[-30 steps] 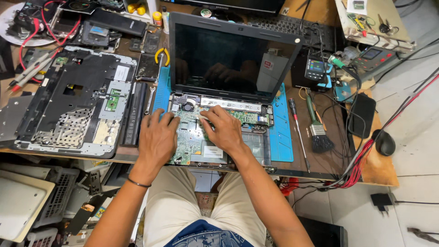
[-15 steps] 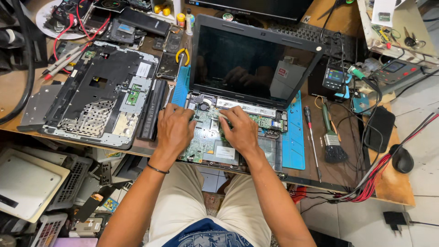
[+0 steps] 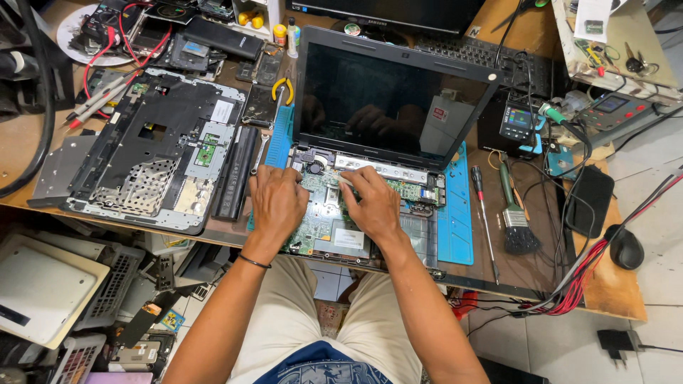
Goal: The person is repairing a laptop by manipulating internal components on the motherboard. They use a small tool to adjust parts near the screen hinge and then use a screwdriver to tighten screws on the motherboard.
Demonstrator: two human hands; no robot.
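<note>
Meanwhile both hands (image 3: 324, 206) rest on the opened laptop's motherboard (image 3: 324, 231), fingers curled, pinching unclear.

Opened black laptop with exposed green circuit board (image 3: 334, 220) set on flat blue rubber work mat (image 3: 455, 227); both hands laid on board. Removed black plastic laptop cover (image 3: 153, 153) placed left. Red-handled screwdriver (image 3: 484, 213) and black-bristled brush (image 3: 516, 220) laid right.

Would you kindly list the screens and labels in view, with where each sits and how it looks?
Laptop screen: upright behind both hands, dark, reflecting them.
Monitor: top edge, black, off.
Meter display: right of the laptop, small, lit, coloured.
White label: rectangular, on the motherboard beside the right hand.
White sticker: on the removed black cover, left of the left hand.
</note>
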